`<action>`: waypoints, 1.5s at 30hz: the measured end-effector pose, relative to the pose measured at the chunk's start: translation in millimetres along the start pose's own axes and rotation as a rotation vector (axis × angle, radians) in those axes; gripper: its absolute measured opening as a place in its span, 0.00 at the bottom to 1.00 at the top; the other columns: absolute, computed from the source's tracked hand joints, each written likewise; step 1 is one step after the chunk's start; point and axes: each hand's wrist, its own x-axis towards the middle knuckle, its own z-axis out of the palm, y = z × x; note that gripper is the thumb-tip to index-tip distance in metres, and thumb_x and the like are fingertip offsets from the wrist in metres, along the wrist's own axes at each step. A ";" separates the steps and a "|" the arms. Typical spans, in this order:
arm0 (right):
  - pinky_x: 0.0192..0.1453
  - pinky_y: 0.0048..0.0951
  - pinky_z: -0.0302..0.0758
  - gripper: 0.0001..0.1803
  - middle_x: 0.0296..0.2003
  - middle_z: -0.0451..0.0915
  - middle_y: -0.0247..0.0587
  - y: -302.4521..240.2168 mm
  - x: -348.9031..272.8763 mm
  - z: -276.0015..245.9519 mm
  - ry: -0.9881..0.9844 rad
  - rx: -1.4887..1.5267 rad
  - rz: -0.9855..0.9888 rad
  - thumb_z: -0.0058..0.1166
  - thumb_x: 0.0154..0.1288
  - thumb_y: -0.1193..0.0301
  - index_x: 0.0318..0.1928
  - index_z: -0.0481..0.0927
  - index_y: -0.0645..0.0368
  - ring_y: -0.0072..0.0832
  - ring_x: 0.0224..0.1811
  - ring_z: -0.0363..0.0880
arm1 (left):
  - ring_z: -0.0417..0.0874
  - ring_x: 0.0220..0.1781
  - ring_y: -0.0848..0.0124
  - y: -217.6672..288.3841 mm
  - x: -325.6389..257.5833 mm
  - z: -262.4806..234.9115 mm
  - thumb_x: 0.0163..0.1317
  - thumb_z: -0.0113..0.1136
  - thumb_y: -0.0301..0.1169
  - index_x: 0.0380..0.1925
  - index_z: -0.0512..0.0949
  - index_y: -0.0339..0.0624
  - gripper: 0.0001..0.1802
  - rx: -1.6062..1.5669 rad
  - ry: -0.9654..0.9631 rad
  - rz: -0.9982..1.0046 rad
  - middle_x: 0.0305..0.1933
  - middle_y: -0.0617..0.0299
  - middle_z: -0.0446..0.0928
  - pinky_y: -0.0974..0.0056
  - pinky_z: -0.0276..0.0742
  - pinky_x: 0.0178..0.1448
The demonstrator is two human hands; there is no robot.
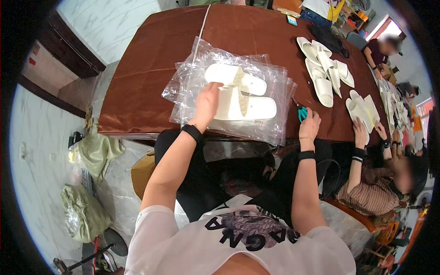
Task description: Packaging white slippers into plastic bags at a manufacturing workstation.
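My left hand [207,106] is closed on the near one of two cream slide slippers [259,108], at its left end beside the strap. The far slipper [253,84] lies parallel to it, with its strap toward the middle. Both rest on a loose stack of clear plastic bags [183,98] at the table's near edge. My right hand [310,123] lies on the table edge to the right of the bags, fingers apart. It is beside small snips with teal handles [302,113], whose point faces away from me; whether the fingers touch the handles is hard to see.
On the brown-covered table [146,59], several more cream slippers [319,85] lie to the right. A co-worker's hands [360,130] handle another pair [359,107] at the near right. A dark cloth bundle [327,39] and a phone [292,20] lie at the far side.
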 end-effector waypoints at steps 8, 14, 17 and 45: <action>0.55 0.47 0.71 0.26 0.48 0.73 0.54 -3.7 -4.5 -10.2 0.009 -0.035 -0.107 0.54 0.57 0.78 0.59 0.72 0.54 0.51 0.50 0.71 | 0.76 0.51 0.54 -58.6 -12.7 -2.6 0.54 0.55 0.23 0.35 0.78 0.43 0.08 0.252 -0.180 -0.036 0.42 0.54 0.76 0.53 0.74 0.51; 0.48 0.38 0.74 0.23 0.45 0.74 0.49 11.1 5.0 -1.5 0.288 0.742 0.084 0.55 0.65 0.68 0.59 0.70 0.61 0.37 0.43 0.75 | 0.78 0.48 0.56 -42.9 -2.2 -7.7 0.56 0.54 0.28 0.36 0.79 0.47 0.08 0.250 -0.167 -0.075 0.41 0.56 0.75 0.54 0.75 0.51; 0.35 0.27 0.75 0.23 0.38 0.77 0.40 -41.7 -8.2 -38.9 -0.035 1.218 0.092 0.54 0.68 0.64 0.58 0.70 0.62 0.25 0.32 0.76 | 0.79 0.46 0.56 -65.6 -15.1 0.9 0.56 0.55 0.28 0.35 0.77 0.45 0.06 0.324 -0.136 0.085 0.42 0.55 0.74 0.53 0.76 0.48; 0.46 0.33 0.77 0.31 0.42 0.79 0.42 -228.4 -67.5 -26.3 -1.399 1.570 0.071 0.38 0.71 0.43 0.59 0.69 0.56 0.27 0.40 0.78 | 0.81 0.29 0.76 -50.7 -5.4 -52.1 0.55 0.59 0.23 0.30 0.78 0.34 0.04 -0.363 -0.003 -0.197 0.24 0.60 0.80 0.69 0.75 0.35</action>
